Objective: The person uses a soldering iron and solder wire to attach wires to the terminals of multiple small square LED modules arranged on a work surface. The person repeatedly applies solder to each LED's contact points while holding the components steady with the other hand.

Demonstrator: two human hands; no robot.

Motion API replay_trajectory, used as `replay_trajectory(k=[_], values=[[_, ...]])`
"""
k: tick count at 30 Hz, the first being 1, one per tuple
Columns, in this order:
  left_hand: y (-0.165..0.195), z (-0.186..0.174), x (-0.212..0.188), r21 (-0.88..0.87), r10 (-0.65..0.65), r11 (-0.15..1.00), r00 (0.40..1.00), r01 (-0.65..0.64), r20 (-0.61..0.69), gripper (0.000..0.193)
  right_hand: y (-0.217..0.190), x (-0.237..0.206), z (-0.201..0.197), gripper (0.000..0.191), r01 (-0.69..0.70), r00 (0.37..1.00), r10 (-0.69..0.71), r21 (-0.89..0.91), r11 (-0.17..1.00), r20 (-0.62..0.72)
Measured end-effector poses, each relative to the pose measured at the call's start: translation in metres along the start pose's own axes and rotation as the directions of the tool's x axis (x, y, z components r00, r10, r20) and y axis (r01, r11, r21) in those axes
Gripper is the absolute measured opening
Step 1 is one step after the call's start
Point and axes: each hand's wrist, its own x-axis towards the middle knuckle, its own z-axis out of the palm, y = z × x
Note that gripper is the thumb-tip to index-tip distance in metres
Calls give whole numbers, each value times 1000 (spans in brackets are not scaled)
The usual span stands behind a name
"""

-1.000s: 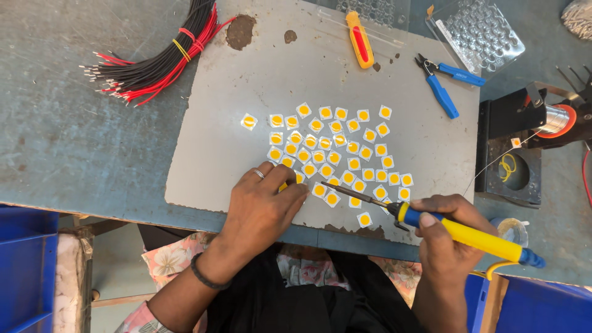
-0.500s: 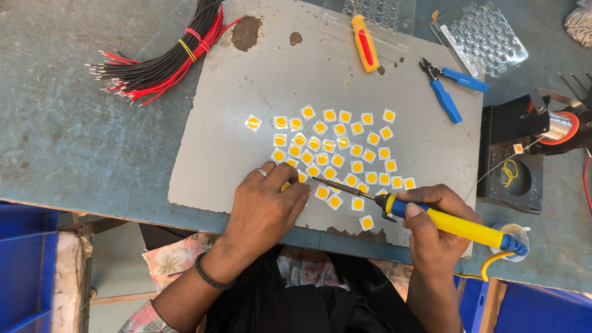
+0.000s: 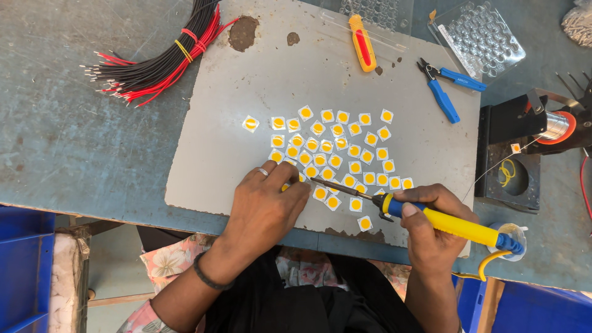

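Several small white square chips with yellow round centres (image 3: 336, 151) lie spread on a grey board (image 3: 308, 74). My left hand (image 3: 268, 200) rests on the board's near edge with its fingertips pressed on a chip at the lower left of the group. My right hand (image 3: 431, 225) grips a soldering iron (image 3: 447, 222) with a yellow handle and blue collar. Its metal tip points left and ends just beside my left fingertips.
A bundle of red and black wires (image 3: 157, 58) lies at the far left. An orange utility knife (image 3: 362, 43), blue-handled pliers (image 3: 444, 89) and a clear plastic tray (image 3: 481, 37) sit at the back. A black stand with a solder spool (image 3: 555, 126) is at right. Blue bins (image 3: 24, 271) flank the bench.
The soldering iron's tip has slid left toward my left fingertips. My left hand has stayed on the chips at the board's near edge.
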Motion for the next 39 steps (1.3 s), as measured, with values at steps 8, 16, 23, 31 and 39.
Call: replay_trajectory(k=[8,16,23,31,39], values=[[-16,-14,5,-75,-101,992,994,97,-52,10,6,6,-3,17,12,999,-10,39,999,-44],[-26,1,24,-102,85,992,991,-75,101,3,11,21,2,17,45,998,-45,5,999,-50],[-29,4,29,-19,91,996,966,-89,243,9,10,24,9,16,-22,999,22,-17,1000,-35],[-31,1,40,-2,189,979,894,-206,406,6,7,24,10,15,-11,999,10,-33,999,-31],[-34,3,46,-18,188,980,879,-200,439,5,8,23,12,14,23,1000,-23,-33,999,4]])
